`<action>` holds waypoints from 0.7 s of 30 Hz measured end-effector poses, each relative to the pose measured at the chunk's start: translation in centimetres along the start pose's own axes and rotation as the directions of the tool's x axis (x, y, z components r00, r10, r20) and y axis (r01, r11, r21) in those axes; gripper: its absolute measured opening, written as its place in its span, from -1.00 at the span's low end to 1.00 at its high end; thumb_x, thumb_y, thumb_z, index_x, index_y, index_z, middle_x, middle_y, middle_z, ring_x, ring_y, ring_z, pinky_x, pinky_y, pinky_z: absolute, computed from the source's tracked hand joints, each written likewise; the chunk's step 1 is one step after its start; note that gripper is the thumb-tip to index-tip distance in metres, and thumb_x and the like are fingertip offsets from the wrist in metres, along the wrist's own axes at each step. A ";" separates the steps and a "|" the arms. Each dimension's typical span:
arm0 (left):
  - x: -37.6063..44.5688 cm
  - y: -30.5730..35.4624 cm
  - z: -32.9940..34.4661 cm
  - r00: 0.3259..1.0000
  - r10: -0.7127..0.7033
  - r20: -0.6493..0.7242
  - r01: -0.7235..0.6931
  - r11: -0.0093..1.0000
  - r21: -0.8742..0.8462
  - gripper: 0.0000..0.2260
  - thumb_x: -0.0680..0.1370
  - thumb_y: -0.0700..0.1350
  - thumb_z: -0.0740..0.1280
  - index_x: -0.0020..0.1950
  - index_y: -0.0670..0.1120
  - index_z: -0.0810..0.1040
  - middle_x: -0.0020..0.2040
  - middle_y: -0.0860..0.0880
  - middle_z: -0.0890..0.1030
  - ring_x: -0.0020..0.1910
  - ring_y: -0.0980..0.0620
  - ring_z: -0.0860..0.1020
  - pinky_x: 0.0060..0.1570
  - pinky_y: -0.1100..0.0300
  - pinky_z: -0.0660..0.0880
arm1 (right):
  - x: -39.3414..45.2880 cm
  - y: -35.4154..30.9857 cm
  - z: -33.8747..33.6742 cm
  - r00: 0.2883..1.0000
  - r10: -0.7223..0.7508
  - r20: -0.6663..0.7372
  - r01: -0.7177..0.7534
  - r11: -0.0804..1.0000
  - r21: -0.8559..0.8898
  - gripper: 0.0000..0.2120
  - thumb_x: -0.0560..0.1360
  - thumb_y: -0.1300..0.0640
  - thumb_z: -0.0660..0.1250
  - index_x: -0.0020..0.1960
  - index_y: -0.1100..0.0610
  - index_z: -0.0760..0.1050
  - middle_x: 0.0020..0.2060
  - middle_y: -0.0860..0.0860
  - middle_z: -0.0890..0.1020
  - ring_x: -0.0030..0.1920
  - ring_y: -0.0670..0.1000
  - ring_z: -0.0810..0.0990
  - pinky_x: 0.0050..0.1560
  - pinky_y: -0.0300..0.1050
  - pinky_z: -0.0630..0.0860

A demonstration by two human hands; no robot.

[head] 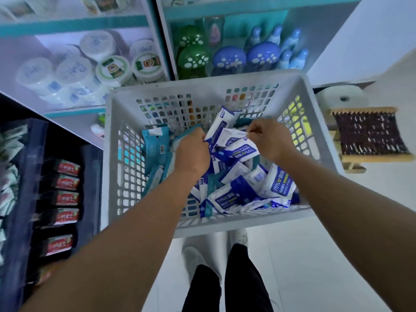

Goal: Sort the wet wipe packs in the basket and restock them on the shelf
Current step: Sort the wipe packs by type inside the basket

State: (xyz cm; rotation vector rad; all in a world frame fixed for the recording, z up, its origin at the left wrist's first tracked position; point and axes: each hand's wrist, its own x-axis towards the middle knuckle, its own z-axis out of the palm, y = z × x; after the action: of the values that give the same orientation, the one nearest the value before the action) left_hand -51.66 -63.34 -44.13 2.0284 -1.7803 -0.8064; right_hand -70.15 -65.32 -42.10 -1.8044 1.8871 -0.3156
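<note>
Both arms are stretched forward and down into the white basket [108,154], hands side by side over the heap. The left hand [191,152] is curled into a fist around the edges of several blue-and-white packs [219,129], which stand up from its grip and lean toward the far wall. The right hand [267,140] is bent at the wrist — its fingertips pinch the corner of one such pack [234,135], held between the hands. Teal packs [155,143] are piled on the basket's left side, blue ones [279,183] loose on the right.
</note>
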 end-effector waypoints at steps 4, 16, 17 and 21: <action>-0.7 2.8 -0.1 0.999 0.019 0.039 -0.017 0.998 -0.052 -0.88 0.62 -0.20 0.20 0.10 -0.18 0.47 0.01 -0.14 0.58 -0.07 -0.08 0.51 -0.16 0.13 0.36 | -0.9 0.4 -3.1 0.999 -0.024 -0.029 0.021 0.997 -0.071 -0.85 0.53 0.21 0.23 0.00 0.13 0.57 -0.08 0.04 0.64 -0.06 0.09 0.56 -0.14 -0.15 0.38; -0.8 6.6 2.4 0.949 -0.024 0.313 0.091 0.976 -0.199 -0.73 0.61 -0.22 0.22 0.31 -0.13 0.48 0.22 -0.14 0.55 0.13 -0.12 0.53 0.12 0.07 0.49 | -1.7 3.3 -8.7 0.953 -0.009 0.303 0.093 0.960 -0.265 -0.82 0.55 0.20 0.23 0.06 0.13 0.58 0.03 0.07 0.61 0.06 0.10 0.53 -0.05 -0.14 0.38; -0.6 6.5 2.4 0.952 -0.045 0.303 0.117 0.967 -0.225 -0.73 0.62 -0.22 0.21 0.31 -0.12 0.49 0.20 -0.14 0.56 0.10 -0.11 0.55 0.09 0.07 0.51 | -1.6 3.3 -9.2 0.955 -0.021 0.296 0.108 0.954 -0.281 -0.82 0.56 0.20 0.22 0.07 0.14 0.58 0.03 0.07 0.61 0.06 0.09 0.52 -0.05 -0.14 0.37; 0.2 5.7 3.1 0.975 -0.048 0.217 0.093 0.975 -0.202 -0.75 0.62 -0.23 0.18 0.25 -0.10 0.52 0.11 -0.10 0.60 -0.06 -0.01 0.55 -0.10 0.18 0.45 | -1.1 2.9 -9.3 0.934 -0.032 0.356 0.155 0.935 -0.321 -0.80 0.57 0.20 0.22 0.08 0.20 0.59 0.01 -0.01 0.57 0.00 0.02 0.50 -0.04 -0.17 0.37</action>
State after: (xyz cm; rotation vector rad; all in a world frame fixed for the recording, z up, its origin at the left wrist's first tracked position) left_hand -58.02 -64.12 -43.25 1.9364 -1.6528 -1.2181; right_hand -77.39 -65.64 -35.49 -2.0209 1.6807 0.3075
